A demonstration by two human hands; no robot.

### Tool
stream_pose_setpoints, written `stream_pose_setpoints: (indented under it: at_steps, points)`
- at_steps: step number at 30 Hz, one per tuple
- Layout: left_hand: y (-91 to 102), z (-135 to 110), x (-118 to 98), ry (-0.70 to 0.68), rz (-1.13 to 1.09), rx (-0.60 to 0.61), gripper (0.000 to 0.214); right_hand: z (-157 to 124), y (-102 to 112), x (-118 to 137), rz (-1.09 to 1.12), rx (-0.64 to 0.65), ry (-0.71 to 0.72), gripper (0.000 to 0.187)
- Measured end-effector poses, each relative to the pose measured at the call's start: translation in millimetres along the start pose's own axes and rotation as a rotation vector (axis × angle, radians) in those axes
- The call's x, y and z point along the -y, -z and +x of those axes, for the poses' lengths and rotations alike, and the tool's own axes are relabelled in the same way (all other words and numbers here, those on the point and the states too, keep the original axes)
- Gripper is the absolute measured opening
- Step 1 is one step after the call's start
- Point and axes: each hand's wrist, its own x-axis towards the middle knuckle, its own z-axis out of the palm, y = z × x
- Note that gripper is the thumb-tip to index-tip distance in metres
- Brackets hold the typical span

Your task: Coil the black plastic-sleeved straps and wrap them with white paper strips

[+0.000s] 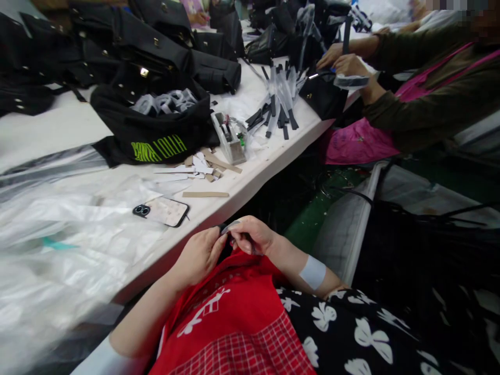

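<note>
Close together over the red apron (234, 297), my two hands meet at the table's front edge. My left hand (199, 255) is closed, thumb and fingers pinching a small black piece (225, 251). On the same piece, my right hand (252, 235) is closed from the other side with bent fingers. A bit of greyish clear film (231, 226) shows at the right fingertips. Most of the piece is hidden by the fingers, so its kind cannot be made out.
On the white table (250, 179) lie a phone (162, 210), card strips (205, 194), a tape dispenser (228, 140), a black bag of grey rolls (156, 130), plastic sheets (78, 260) and wrapped black straps (279, 99). Black handbags (152, 41) pile behind. A co-worker's hands (349, 65) handle another bag at right.
</note>
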Motion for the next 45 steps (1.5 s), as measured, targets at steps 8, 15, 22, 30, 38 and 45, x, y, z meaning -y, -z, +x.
stream_pose_setpoints:
  at_steps: [8,15,22,30,38,45]
  points:
    - [-7.3,-3.6,0.6,0.401,-0.891,0.186,0.046,6.7,20.6,36.4,-1.122,-0.315,0.358,0.026]
    - [18.9,3.3,-3.8,0.405,-1.644,0.068,0.031,12.5,-4.6,-9.4,-0.944,-0.157,0.338,0.035]
    - [27.9,18.3,13.4,0.187,-0.955,-0.554,0.033,-0.4,-36.7,-18.5,-0.823,0.203,0.082,0.036]
    - [6.2,1.1,3.5,0.003,-0.238,-0.234,0.041,-6.0,6.8,74.3,-0.675,-0.189,0.197,0.045]
    - [9.2,-4.5,-24.4,0.136,-1.368,-0.105,0.058,13.5,-6.0,45.5,-1.050,0.009,0.345,0.037]
    - [15.8,5.2,-2.3,0.152,-0.854,-0.985,0.037,0.3,-43.7,-5.1,-0.629,0.344,-0.081,0.038]
